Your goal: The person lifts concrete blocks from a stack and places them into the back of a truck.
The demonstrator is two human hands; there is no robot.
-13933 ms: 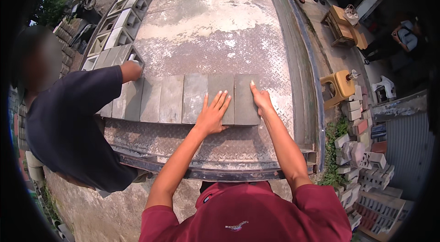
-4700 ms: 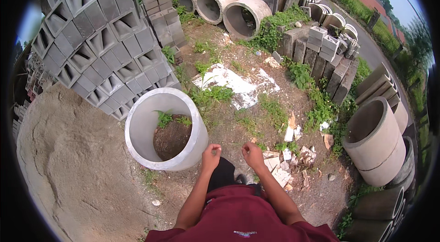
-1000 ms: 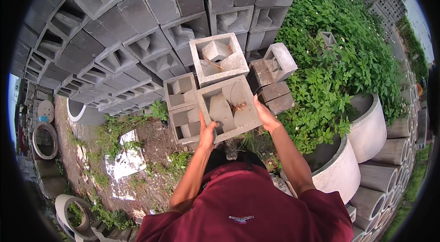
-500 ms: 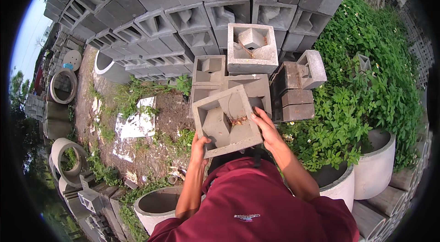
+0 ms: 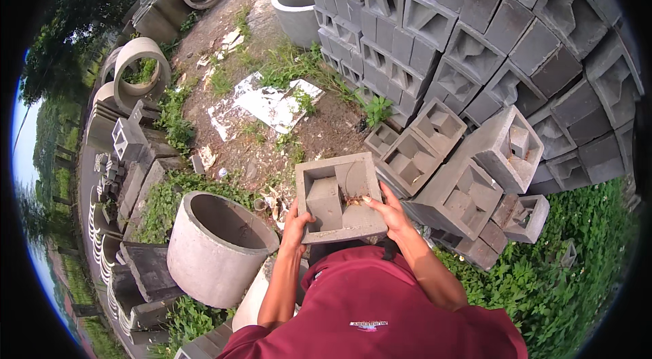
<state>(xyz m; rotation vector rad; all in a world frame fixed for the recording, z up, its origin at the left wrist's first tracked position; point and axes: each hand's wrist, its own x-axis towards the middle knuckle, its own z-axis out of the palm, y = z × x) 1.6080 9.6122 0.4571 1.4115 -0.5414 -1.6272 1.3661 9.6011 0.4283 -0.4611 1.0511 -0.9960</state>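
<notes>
Between my two hands I hold a grey concrete block [image 5: 324,215] in front of my body, its hollow, angled inside facing up. A few dry brown bits lie in the hollow. My left hand [image 5: 295,228] grips the near left side, thumb over the rim. On the right side, my right hand [image 5: 392,213] clasps the wall with its thumb reaching over the edge. The fingers beneath the block are partly hidden. Just beyond my right hand stand more blocks of the same kind [image 5: 415,167], with a pale one [image 5: 511,148] raised on the pile.
A tall wall of stacked blocks [image 5: 468,46] rises at the far right. Concrete rings [image 5: 204,243] stand at left and one [image 5: 297,16] farther off. White torn sheeting [image 5: 268,104] lies on the weedy dirt ground. Green plants [image 5: 536,291] grow at lower right.
My view has swung left, so the block wall and piles now sit farther right. The block stays in both hands and appears more level, turned away from the pile.
</notes>
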